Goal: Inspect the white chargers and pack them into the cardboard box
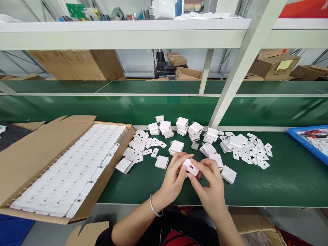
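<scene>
Between both hands, above the green bench top (256,188), is a white USB charger (190,167) with its port face turned up toward me. My left hand (174,176) grips it from the left with thumb and fingers. From the right, my right hand (208,182) pinches the same charger by its edge. Just beyond the hands stand several stacks of white charger housings (176,147), some with metal prongs showing. Loose white face plates (139,145) are scattered on the left, and another heap of face plates (257,153) lies on the right.
On the left an open cardboard box (102,191) holds rows of white chargers. A blue-rimmed tray (307,147) sits at the right edge. A slanted white post (233,78) rises behind the stacks, under a white shelf beam (128,39).
</scene>
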Tool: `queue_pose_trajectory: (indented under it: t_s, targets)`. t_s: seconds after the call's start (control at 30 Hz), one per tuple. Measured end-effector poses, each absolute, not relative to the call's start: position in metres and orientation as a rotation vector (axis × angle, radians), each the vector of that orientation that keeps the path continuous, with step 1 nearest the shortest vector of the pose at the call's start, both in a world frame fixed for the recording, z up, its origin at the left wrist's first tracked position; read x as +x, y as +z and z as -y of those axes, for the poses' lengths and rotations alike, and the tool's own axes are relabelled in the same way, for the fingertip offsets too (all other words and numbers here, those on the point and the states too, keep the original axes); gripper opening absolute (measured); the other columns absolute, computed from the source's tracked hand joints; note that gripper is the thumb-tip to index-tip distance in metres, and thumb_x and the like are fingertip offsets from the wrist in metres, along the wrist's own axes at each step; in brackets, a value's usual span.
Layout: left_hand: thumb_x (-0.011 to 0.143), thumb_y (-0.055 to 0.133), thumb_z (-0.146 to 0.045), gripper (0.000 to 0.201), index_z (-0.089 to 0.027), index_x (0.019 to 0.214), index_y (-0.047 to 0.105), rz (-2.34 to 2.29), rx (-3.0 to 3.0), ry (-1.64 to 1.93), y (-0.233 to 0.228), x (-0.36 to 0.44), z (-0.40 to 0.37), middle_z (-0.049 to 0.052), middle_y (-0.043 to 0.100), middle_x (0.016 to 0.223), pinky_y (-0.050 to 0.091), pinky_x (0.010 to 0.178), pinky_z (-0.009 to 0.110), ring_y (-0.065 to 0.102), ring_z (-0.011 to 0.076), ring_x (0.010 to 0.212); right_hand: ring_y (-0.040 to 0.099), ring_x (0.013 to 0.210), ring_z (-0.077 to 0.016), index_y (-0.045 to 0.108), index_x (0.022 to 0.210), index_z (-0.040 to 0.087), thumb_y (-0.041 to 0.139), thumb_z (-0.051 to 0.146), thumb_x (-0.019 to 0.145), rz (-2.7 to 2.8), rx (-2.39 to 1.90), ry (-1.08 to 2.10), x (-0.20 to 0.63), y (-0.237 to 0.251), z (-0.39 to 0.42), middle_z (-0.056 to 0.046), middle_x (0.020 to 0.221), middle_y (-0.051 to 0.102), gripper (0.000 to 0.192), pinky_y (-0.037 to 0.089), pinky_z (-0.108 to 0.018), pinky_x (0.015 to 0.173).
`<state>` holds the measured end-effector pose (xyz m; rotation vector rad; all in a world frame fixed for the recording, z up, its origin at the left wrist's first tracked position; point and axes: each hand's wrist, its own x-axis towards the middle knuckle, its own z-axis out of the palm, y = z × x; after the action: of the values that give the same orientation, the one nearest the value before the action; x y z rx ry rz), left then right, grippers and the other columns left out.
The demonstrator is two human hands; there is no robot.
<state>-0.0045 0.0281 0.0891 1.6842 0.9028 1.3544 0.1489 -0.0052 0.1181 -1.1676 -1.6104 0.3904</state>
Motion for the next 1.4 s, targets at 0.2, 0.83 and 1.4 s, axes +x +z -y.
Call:
queue_pose_trajectory:
  t_s: [0.2,0.83,1.4]
  targets:
    - [0.114,0.041,-0.037,0.037,-0.036,0.141,0.066,-0.912,1.732,1.451,0.088,-0.003,-0.022,0.010,0.061,0.133,0.056,0.103,0.042,0.061,0.0271,0.127,0.063,0.080,-0.0192,0.068,0.128,0.022,0.040,0.055,0.111,1.377,-1.209,0.815,0.146,0.101,0.004,-0.007,0.101,0.065,0.046,0.056,-0.031,0.064]
    - [0.114,0.033,-0.052,0.051,-0.026,0.147,0.061,-0.930,2.029,1.190,0.093,-0.025,-0.025,0.013,0.059,0.126,0.054,0.091,0.039,0.063,0.0256,0.112,0.057,0.106,-0.0241,0.063,0.118,0.027,0.061,0.037,0.103,1.465,-1.042,0.757,0.152,0.089,0.003,-0.005,0.113,0.060,0.018,0.047,-0.036,0.092]
    - [0.114,0.038,-0.047,0.040,-0.021,0.131,0.064,-0.989,1.932,1.330,0.074,-0.007,-0.016,0.009,0.064,0.110,0.051,0.084,0.034,0.063,0.0218,0.097,0.063,0.086,-0.0210,0.069,0.101,0.023,0.033,0.049,0.113,1.191,-1.166,0.865,0.134,0.081,0.004,-0.004,0.095,0.067,0.046,0.050,-0.034,0.077]
